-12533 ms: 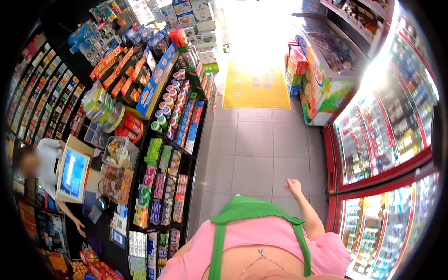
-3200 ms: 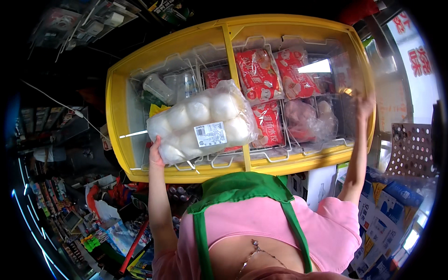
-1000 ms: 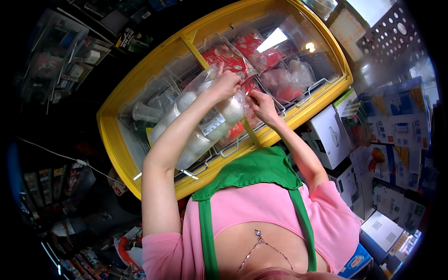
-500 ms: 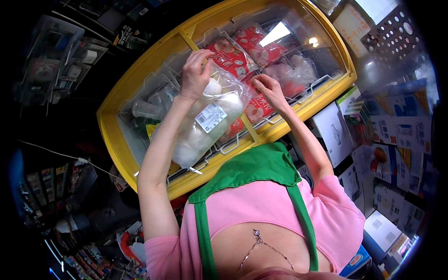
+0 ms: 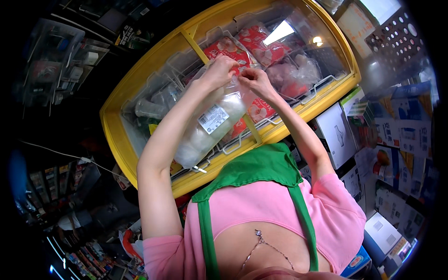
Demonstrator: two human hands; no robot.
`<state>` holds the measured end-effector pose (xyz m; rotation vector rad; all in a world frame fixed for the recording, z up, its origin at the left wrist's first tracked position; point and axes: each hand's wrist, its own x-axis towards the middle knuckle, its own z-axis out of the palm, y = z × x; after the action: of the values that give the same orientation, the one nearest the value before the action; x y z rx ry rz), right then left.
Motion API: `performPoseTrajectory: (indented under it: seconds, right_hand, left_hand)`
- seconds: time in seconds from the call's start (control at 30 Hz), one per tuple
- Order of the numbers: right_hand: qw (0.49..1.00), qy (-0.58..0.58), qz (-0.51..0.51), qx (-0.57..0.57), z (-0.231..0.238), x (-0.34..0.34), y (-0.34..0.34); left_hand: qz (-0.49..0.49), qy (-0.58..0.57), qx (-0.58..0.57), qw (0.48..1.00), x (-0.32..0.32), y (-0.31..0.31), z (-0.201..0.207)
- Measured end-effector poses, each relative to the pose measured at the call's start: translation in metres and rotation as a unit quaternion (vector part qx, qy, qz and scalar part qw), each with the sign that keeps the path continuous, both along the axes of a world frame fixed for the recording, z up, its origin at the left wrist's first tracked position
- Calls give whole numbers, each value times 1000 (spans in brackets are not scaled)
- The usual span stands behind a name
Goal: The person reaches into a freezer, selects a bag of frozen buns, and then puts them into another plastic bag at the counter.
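Observation:
A clear plastic bag (image 5: 196, 140) of white, rounded food pieces, with a white barcode label (image 5: 213, 118), lies slanted over the glass top of the yellow-framed chest freezer (image 5: 123, 86). At the bag's far end my left hand (image 5: 218, 72) has its fingers closed on the gathered plastic. Close beside it, my right hand (image 5: 256, 82) pinches the same end of the bag. The fingertips of both hands nearly meet. My left wrist and forearm cover part of the bag's upper side.
Under the glass, wire baskets hold red printed packets (image 5: 263, 42) and a clear bag of pinkish food (image 5: 291, 72). Cartons (image 5: 333, 128) stand right of the freezer. Dark shelves with goods and a white cable (image 5: 56, 151) are at the left.
My hands have come together at the bag's far end: the left moved right, the right moved slightly left. The open plastic there is now bunched between them.

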<state>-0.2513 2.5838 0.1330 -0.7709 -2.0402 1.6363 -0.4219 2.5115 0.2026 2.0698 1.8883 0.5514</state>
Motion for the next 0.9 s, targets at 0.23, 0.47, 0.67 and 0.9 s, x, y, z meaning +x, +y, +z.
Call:
performPoseTrajectory:
  seconds: [0.23,0.47,0.67,0.9]
  right_hand:
    - [1000,11,1,-6,-4,-1,3]
    - [998,8,3,-63,-3,-1,4]
    - [991,31,26,-126,-1,0,7]
    - [990,30,37,-130,1,-1,8]
  left_hand:
    - [-4,14,-151,988,0,11,1]
    - [-43,6,-75,996,-1,5,-13]
    - [-30,-22,-36,999,-2,4,-18]
    - [-30,-25,60,997,0,-2,-25]
